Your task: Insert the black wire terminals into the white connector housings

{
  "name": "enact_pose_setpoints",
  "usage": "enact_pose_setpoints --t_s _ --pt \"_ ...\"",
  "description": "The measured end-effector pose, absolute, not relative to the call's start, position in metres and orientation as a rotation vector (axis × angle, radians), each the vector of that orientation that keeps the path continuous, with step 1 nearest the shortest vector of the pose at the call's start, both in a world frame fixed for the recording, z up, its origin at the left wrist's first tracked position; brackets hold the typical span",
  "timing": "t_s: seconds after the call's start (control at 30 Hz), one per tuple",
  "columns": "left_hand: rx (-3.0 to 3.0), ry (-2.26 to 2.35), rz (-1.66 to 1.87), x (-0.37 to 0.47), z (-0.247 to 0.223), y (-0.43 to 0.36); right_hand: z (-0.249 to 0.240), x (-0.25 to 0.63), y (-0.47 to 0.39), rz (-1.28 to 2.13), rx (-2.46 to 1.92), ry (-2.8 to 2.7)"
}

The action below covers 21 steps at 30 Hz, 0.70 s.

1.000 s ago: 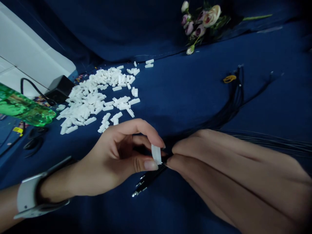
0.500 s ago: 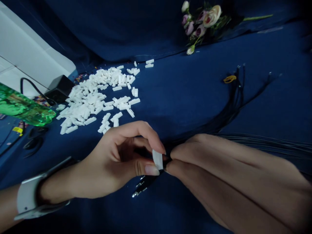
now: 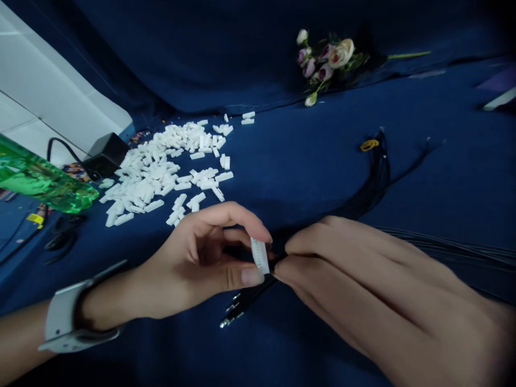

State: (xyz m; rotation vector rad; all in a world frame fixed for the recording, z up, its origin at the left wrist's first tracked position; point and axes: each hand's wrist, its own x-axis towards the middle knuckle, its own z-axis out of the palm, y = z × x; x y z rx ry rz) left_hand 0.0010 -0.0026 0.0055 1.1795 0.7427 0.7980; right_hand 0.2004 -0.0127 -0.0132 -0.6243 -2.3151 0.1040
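Observation:
Between the thumb and index finger of my left hand (image 3: 213,258) is a white plastic connector housing (image 3: 260,255), held upright with its ridged side showing. My right hand (image 3: 322,258) is closed in a pinch close against the housing's right side, on a black wire (image 3: 273,266) whose end is mostly hidden by the fingers. Below both hands, a bunch of black wires (image 3: 245,298) with shiny metal terminals at their ends pokes out to the lower left. More black wires (image 3: 443,242) run off to the right behind my right hand.
A heap of white connector housings (image 3: 149,172) lies at the left on the blue cloth. Nearby are a green bottle (image 3: 52,177) and a black box-shaped adapter (image 3: 107,153). Artificial flowers (image 3: 326,62) lie at the back. A wire bundle with a yellow tie (image 3: 368,145) is at right.
The camera view has shifted slightly, so the background sits lower. The housing has turned a little in my left fingers, showing its ridged side. Both hands keep their grips close together.

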Motion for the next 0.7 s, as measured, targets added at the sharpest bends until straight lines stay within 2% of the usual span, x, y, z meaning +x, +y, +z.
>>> enact_pose_setpoints --t_s 0.33,0.57,0.7 --pt "1.105 0.75 0.811 -0.002 0.001 -0.005 -0.003 0.208 0.005 -0.422 -0.808 -2.408" --pt "1.214 0.882 0.994 -0.001 -0.005 -0.004 0.03 0.214 0.015 -0.407 -0.887 -2.427" --pt "1.442 1.035 0.97 0.001 -0.002 -0.011 0.047 0.221 0.024 -0.311 -1.066 -2.291"
